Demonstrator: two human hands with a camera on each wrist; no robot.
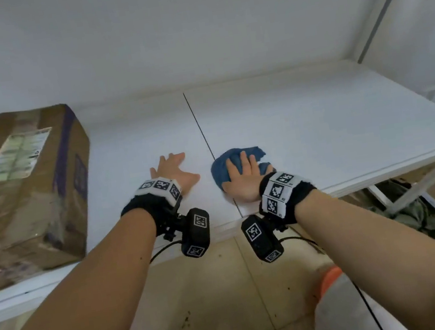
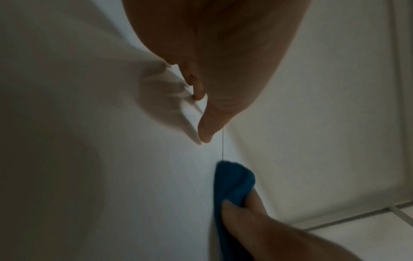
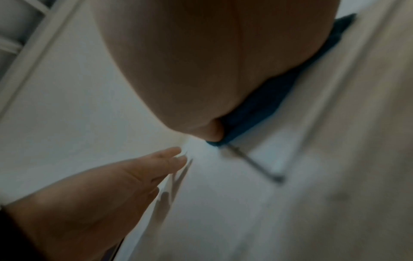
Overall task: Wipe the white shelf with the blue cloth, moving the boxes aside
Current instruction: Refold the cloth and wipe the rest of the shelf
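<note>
The white shelf [image 1: 318, 127] spans the head view, with a thin dark seam [image 1: 199, 128] between two panels. A crumpled blue cloth [image 1: 237, 152] lies just right of the seam near the front edge. My right hand [image 1: 240, 175] presses down on it with straight fingers; the cloth [image 3: 257, 106] shows under the palm in the right wrist view. My left hand [image 1: 172, 171] lies flat on bare shelf left of the seam, fingers spread, holding nothing. A taped brown cardboard box [image 1: 22, 188] stands at the shelf's left end, well apart from both hands.
A white wall backs the shelf, and a white frame post [image 1: 384, 7] rises at the back right. Below the shelf at right are a lower rack [image 1: 401, 193] and piled clutter [image 1: 422, 219]. Tiled floor [image 1: 215, 292] lies in front.
</note>
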